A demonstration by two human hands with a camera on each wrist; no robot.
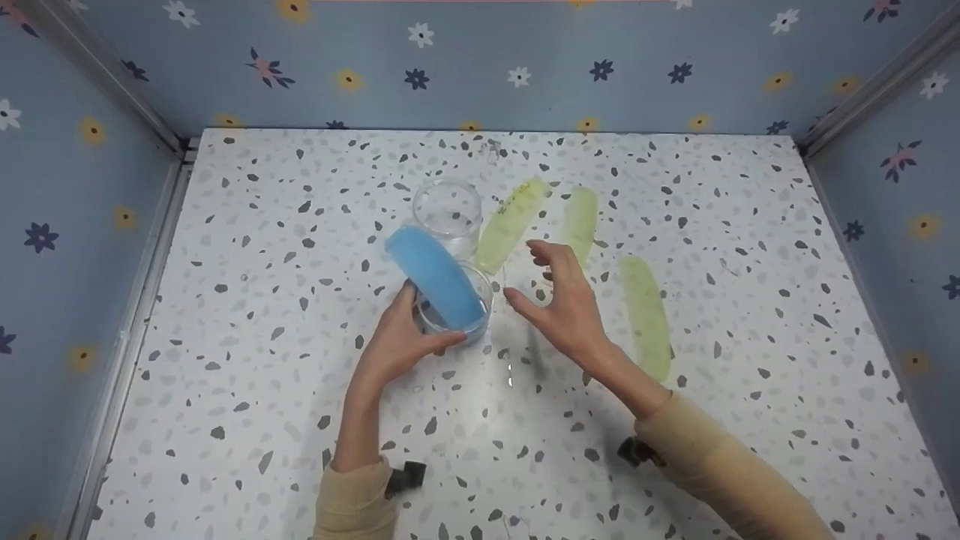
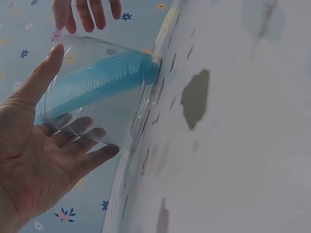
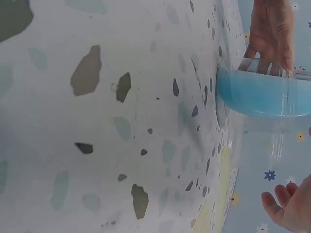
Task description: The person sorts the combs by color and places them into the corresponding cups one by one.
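My left hand (image 1: 397, 341) holds a clear plastic cup (image 2: 112, 121) from its left side, thumb and fingers spread around the wall. The cup stands on the table. Leaning inside it is a blue curved piece (image 1: 435, 274) with a ridged, comb-like edge, its upper end sticking out over the rim toward the far left. To the right of the cup, my right hand (image 1: 566, 307) hovers with fingers bent loosely and nothing between them. It is nearest to a pale yellow-green curved strip (image 1: 581, 221), which lies just beyond its fingers.
A second clear cup (image 1: 448, 206) stands just behind the held one. Another yellow-green strip (image 1: 511, 225) lies beside it, and one more (image 1: 646, 319) lies right of my right forearm. Flower-patterned walls (image 1: 480, 67) border the speckled table (image 1: 247, 300).
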